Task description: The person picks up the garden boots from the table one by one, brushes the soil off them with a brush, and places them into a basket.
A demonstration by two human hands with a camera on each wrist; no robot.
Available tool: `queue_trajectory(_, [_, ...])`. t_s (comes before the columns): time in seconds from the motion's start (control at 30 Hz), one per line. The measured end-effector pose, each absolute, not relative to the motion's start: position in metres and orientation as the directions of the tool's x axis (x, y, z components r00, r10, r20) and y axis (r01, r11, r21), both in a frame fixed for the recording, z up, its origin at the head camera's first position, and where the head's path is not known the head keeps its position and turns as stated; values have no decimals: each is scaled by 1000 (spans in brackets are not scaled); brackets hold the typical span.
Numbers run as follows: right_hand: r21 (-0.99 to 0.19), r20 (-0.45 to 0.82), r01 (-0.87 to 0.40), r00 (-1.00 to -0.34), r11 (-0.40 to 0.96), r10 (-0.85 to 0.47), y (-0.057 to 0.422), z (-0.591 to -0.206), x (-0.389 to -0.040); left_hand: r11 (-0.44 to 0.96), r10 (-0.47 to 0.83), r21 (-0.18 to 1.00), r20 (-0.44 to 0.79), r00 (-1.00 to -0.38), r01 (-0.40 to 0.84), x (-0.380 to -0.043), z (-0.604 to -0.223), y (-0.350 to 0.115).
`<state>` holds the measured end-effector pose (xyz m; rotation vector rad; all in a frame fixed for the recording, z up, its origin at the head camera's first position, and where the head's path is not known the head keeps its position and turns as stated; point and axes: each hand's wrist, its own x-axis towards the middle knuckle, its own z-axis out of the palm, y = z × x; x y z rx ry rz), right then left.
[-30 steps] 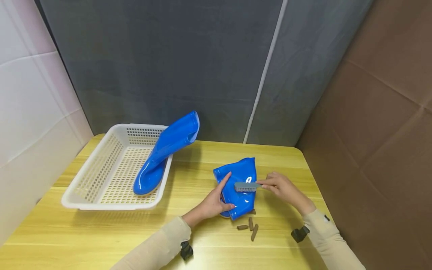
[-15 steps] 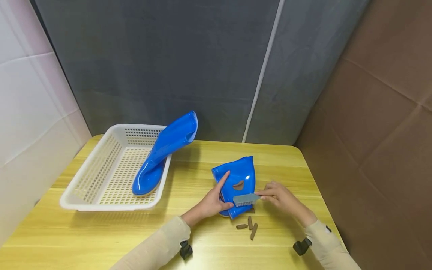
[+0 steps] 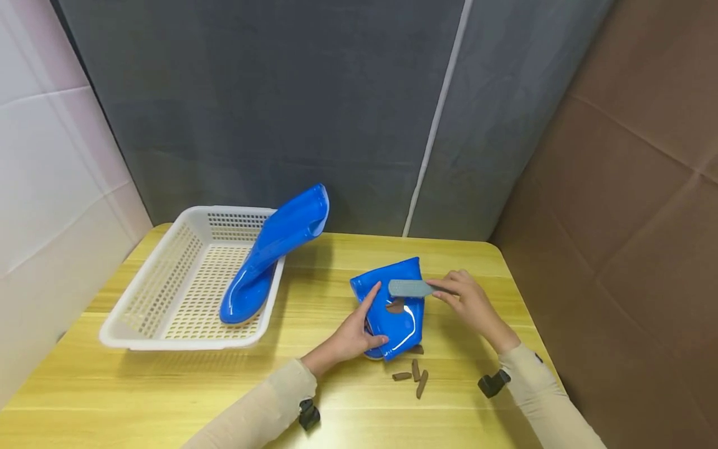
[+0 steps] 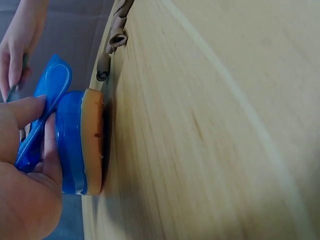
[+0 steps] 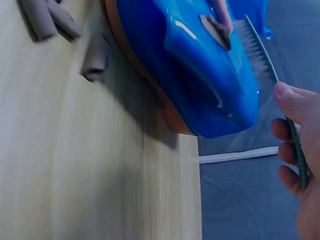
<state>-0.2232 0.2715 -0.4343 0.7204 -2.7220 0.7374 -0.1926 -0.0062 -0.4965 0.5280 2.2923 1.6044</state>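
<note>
A blue rain boot (image 3: 401,327) with an orange-tan sole (image 4: 92,145) lies on the table, its shaft folded. My left hand (image 3: 349,335) grips the folded shaft, thumb on one side and fingers on the other, as the left wrist view shows. My right hand (image 3: 470,302) holds a grey-green scrub brush (image 3: 409,288) by its handle, over the far part of the boot. Pale bristles (image 5: 252,52) face the blue surface in the right wrist view. Between the left hand and the brush, a curved brown clay-like piece (image 3: 395,306) sits on the boot.
Several brown rolled pieces (image 3: 422,384) lie on the table (image 3: 348,411) just in front of the boot. To the left stands a white perforated basket (image 3: 120,321); a second blue boot (image 3: 269,249) leans out over its right rim. A dark curtain (image 3: 269,112) hangs behind.
The brush moved down the boot toward its near side, then back up to the far part. A brown piece that the brush covered at first now shows. My left hand stays nearly still.
</note>
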Motion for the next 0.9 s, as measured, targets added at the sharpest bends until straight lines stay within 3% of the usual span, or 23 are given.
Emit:
queue_trajectory(0.2, [-286,332,-558,-820,779,-466,268,-438,-239,305,456,945,-37,-889,117,-192,-498,-4])
queue_trajectory(0.63, [-261,228,-623,-782,737,-580,273,-448,-219,275,493,957,-58,-868,93,-193,-496,-9])
queue_trajectory(0.9, [-287,218,-612,-791,737,-572,276,-455,-203,239,523,964,-28,-852,115,-193,-497,-10])
